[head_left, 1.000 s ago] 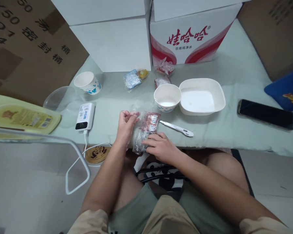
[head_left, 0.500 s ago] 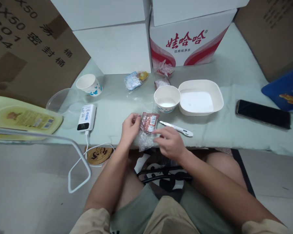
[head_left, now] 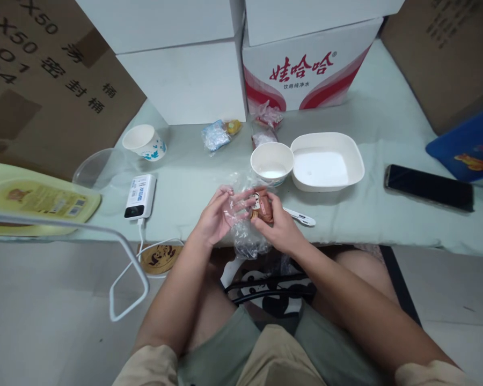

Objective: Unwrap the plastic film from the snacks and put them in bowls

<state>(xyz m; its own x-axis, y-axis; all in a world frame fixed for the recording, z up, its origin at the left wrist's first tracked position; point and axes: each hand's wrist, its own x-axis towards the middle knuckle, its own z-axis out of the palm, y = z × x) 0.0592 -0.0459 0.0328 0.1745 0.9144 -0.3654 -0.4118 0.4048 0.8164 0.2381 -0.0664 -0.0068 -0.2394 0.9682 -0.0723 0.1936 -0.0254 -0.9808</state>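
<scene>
My right hand [head_left: 280,224] is closed around a small brown packet [head_left: 264,208] with a cartoon face printed on it, just above the table's front edge. My left hand [head_left: 220,213] is open beside it, palm turned up and fingers spread toward the packet; whether its fingertips touch it I cannot tell. Crinkled clear plastic wrap [head_left: 247,241] hangs below and between the hands. A white utility knife [head_left: 301,217] lies partly behind my right hand. Just beyond the hands stands a paper cup [head_left: 272,161], with a white oval bowl [head_left: 328,161] against its right side.
Small wrapped packets [head_left: 216,135] lie near the white boxes [head_left: 185,80] at the back. On the left are another paper cup [head_left: 145,142], a power bank [head_left: 140,196] with a cable, a clear lid and a yellow bottle [head_left: 40,198]. A phone [head_left: 429,188] lies on the right.
The brown packet has come up off the table into my right hand and now shows its cartoon side. My left hand has turned palm up and spread its fingers.
</scene>
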